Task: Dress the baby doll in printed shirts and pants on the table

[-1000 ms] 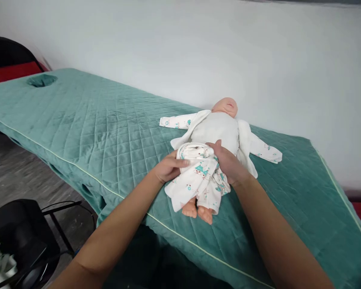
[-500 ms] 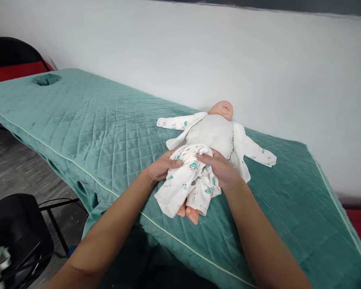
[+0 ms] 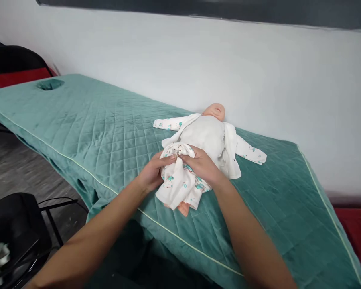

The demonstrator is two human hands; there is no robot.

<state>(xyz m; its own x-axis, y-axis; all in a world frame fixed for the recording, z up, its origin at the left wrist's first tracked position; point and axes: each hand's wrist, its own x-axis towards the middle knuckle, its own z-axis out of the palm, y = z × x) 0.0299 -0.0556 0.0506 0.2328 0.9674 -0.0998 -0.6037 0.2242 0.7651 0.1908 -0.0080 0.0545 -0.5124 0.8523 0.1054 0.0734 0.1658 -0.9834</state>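
A baby doll lies on its back, its head toward the wall and its feet toward me. It wears an open white jacket with printed sleeves spread to both sides. Over its legs are white baby pants with a teal print, bunched at the waist. My left hand grips the waistband on the left, thumb on top. On the other side my right hand pinches the same waistband, the two thumbs almost meeting. The doll's toes stick out below the pant legs.
The doll rests on a massage table with a green quilted cover, which has a face hole at its far left end. A white wall runs behind. Black chairs stand at the left, one with white cloth on it.
Both hands have drawn closer together and moved slightly left, gathering the waistband tighter. The pants are more bunched, and less of the feet shows. The camera view has shifted a little.
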